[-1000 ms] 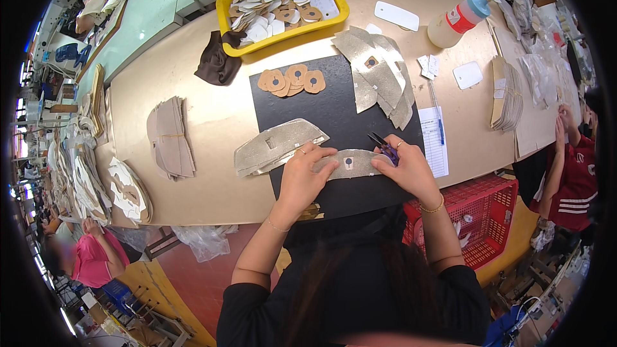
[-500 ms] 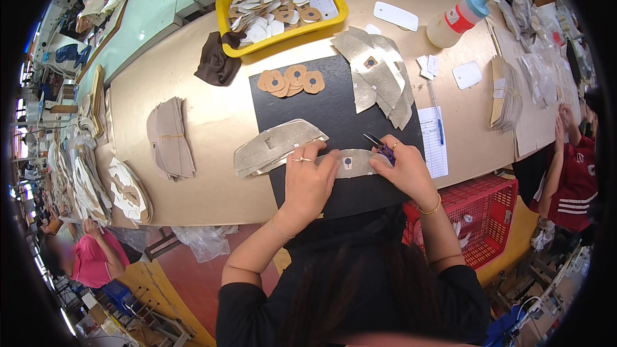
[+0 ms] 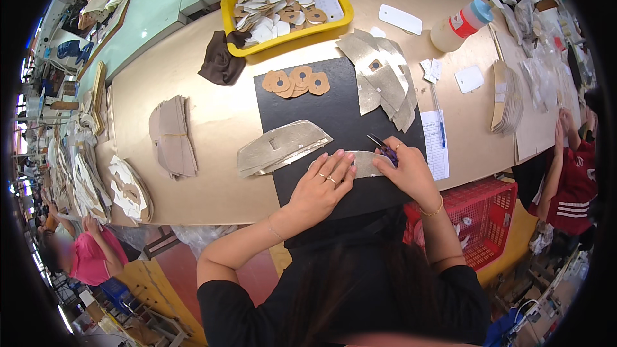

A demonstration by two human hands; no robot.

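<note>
My left hand (image 3: 322, 183) lies flat, fingers stretched out, over a curved silvery-beige cut piece (image 3: 366, 164) on the black mat (image 3: 315, 112). Its fingers cover the small cutout part that showed on the piece before. Held in my right hand (image 3: 409, 172) are small purple-handled snips (image 3: 384, 147), the dark blades pointing up and left. That hand's thumb rests on the right end of the same piece. Left of my hands lies a stack of similar silvery pieces (image 3: 283, 146) with a rectangular opening. Tan rounded patches (image 3: 299, 81) with dark centres sit farther up the mat.
More silvery pieces (image 3: 384, 83) fan over the mat's far right. Beyond stands a yellow basket (image 3: 350, 16) of small white and tan parts, beside a dark brown cloth (image 3: 218, 61). A capped bottle (image 3: 453, 29) and a paper sheet (image 3: 435, 148) are rightward; a red crate (image 3: 475, 218) is below.
My left hand has shifted right and flattened over the middle of the curved piece, covering its small cutout part. My right hand stays at the right end with the snips.
</note>
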